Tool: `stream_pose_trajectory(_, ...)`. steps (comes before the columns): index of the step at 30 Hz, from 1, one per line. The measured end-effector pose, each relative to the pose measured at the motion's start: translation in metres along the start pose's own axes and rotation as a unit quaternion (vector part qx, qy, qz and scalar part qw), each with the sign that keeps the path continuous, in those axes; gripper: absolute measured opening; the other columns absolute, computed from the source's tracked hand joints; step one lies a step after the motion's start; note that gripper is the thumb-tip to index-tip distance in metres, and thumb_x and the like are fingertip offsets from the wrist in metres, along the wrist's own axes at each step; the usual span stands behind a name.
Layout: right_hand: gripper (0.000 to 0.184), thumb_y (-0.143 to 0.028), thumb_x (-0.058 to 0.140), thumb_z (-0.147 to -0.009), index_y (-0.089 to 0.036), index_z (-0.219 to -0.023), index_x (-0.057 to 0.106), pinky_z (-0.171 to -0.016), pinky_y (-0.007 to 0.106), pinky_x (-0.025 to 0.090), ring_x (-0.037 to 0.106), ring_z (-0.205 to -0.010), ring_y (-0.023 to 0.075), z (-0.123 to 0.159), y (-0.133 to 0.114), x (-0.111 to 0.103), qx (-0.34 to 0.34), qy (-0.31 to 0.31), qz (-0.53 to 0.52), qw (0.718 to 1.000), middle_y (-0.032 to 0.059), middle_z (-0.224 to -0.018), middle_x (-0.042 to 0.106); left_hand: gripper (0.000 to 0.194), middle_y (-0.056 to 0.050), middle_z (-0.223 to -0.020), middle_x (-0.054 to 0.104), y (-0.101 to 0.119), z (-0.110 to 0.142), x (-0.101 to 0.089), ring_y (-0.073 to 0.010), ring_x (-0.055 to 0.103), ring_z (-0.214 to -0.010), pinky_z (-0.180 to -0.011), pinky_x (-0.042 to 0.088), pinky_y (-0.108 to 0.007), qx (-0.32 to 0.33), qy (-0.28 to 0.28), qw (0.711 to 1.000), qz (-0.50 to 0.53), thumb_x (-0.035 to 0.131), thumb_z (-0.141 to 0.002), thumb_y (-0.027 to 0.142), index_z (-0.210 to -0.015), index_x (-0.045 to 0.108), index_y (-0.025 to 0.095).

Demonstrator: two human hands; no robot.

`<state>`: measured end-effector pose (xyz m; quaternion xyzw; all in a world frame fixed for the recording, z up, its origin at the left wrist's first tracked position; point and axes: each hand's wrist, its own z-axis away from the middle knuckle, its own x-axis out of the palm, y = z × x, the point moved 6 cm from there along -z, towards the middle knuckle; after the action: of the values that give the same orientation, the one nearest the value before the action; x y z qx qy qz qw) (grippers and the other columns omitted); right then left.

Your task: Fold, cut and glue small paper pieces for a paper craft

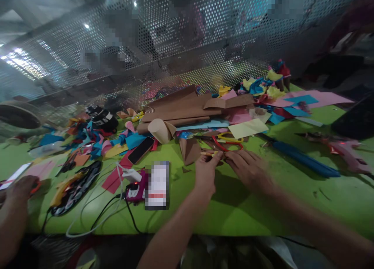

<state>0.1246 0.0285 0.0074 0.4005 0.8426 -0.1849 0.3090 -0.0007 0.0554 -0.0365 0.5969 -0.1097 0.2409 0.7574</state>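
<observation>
My left hand (206,169) is closed in a pinch on a small yellow piece, probably paper (208,154), which sticks out past the thumb and fingers. Close beside it, my right hand (248,169) has its fingers pressed together, their tips near the left thumb. Whatever lies between the right fingertips is too small to make out. Just beyond both hands are scissors with red handles (230,146) and a yellow-handled pair (227,137). A folded brown paper piece (190,151) rests to the left of the fingertips.
Brown paper sheets (181,107) and coloured scraps line the back of the green table (233,218). On the right are a blue-handled tool (306,158) and a pink glue gun (349,152). A power strip (137,191), cables and phone (142,150) lie left; another person's hand (22,189) is far left.
</observation>
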Motion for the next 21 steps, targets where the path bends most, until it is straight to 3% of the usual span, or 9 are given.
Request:
stream_pose_trajectory(3, 0.016, -0.017, 0.051, -0.1, -0.017, -0.107, 0.065, -0.071, 0.034, 0.047, 0.062, -0.074, 0.0208, 0.002, -0.003, 0.002, -0.031, 0.002, 0.014, 0.999, 0.007, -0.083, 0.071, 0.038, -0.001, -0.073, 0.067, 0.0, 0.002, 0.001, -0.0126, 0.059, -0.068, -0.069, 0.045, -0.027, -0.003, -0.002, 1.0, -0.001, 0.092, -0.053, 0.038, -0.073, 0.069, 0.016)
stream_pose_trajectory(6, 0.017, -0.02, 0.049, -0.101, -0.017, -0.103, 0.066, -0.069, 0.033, 0.046, 0.06, -0.071, 0.0205, 0.001, -0.003, 0.002, -0.02, 0.011, 0.008, 1.0, 0.0064, -0.079, 0.07, 0.038, -0.002, -0.073, 0.067, 0.002, 0.003, 0.002, -0.0135, 0.06, -0.069, -0.071, 0.046, -0.028, 0.002, -0.005, 1.0, -0.002, 0.092, -0.054, 0.04, -0.073, 0.07, 0.015)
stream_pose_trajectory(10, 0.026, -0.031, 0.044, -0.104, -0.02, -0.095, 0.067, -0.067, 0.033, 0.046, 0.063, -0.073, 0.0204, -0.002, 0.004, 0.002, 0.06, 0.0, -0.092, 0.994, 0.0059, -0.079, 0.069, 0.038, -0.001, -0.071, 0.066, 0.007, 0.005, 0.002, -0.0134, 0.059, -0.068, -0.07, 0.046, -0.028, 0.019, -0.003, 1.0, -0.017, 0.091, -0.053, 0.041, -0.07, 0.069, 0.016)
stream_pose_trajectory(15, 0.025, -0.038, 0.047, -0.101, -0.024, -0.097, 0.068, -0.068, 0.035, 0.048, 0.066, -0.077, 0.023, 0.002, 0.016, 0.012, 0.181, -0.084, -0.231, 0.952, 0.0057, -0.084, 0.07, 0.038, 0.0, -0.068, 0.064, 0.012, 0.006, 0.004, -0.0127, 0.056, -0.067, -0.069, 0.046, -0.028, 0.043, -0.013, 0.999, -0.024, 0.091, -0.052, 0.043, -0.067, 0.068, 0.016)
stream_pose_trajectory(21, 0.02, -0.039, 0.052, -0.098, -0.026, -0.095, 0.067, -0.067, 0.035, 0.049, 0.065, -0.079, 0.0236, 0.004, 0.019, 0.012, 0.232, -0.079, -0.307, 0.92, 0.0046, -0.084, 0.069, 0.037, 0.001, -0.067, 0.062, 0.017, 0.008, 0.007, -0.0131, 0.055, -0.069, -0.074, 0.046, -0.029, 0.069, -0.034, 0.996, -0.049, 0.091, -0.054, 0.043, -0.066, 0.068, 0.017)
